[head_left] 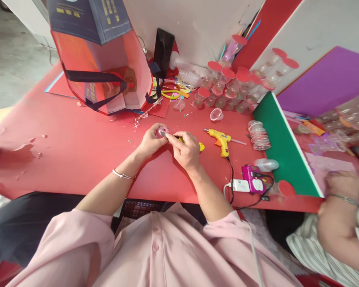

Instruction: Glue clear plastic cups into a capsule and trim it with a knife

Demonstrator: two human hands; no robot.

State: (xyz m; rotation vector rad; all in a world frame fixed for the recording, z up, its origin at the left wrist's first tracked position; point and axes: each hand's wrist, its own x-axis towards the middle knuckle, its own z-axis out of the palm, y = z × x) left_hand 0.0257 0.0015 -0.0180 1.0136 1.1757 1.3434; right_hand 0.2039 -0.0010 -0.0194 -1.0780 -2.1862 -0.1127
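Observation:
In the middle of the head view, my left hand [151, 141] is closed round a small clear plastic cup [161, 130], its pinkish end turned up. My right hand [186, 149] grips what looks like a yellow utility knife [201, 146]; the handle's end sticks out past the palm. Its grey tip meets the cup beside my left thumb, and fingers hide most of the tool. A yellow hot glue gun [222, 140] lies just right of my right hand. Another clear cup [216, 114] rests on the table beyond.
Several clear cup pieces with red discs [227, 75] stand at the back right. Stacked cups [259, 135] lie beside a green divider [287, 147]. Scissors [170, 92], a large red bag [104, 71], and a purple device [253, 179] with cables are around. A co-worker's arm [338, 223] is at right.

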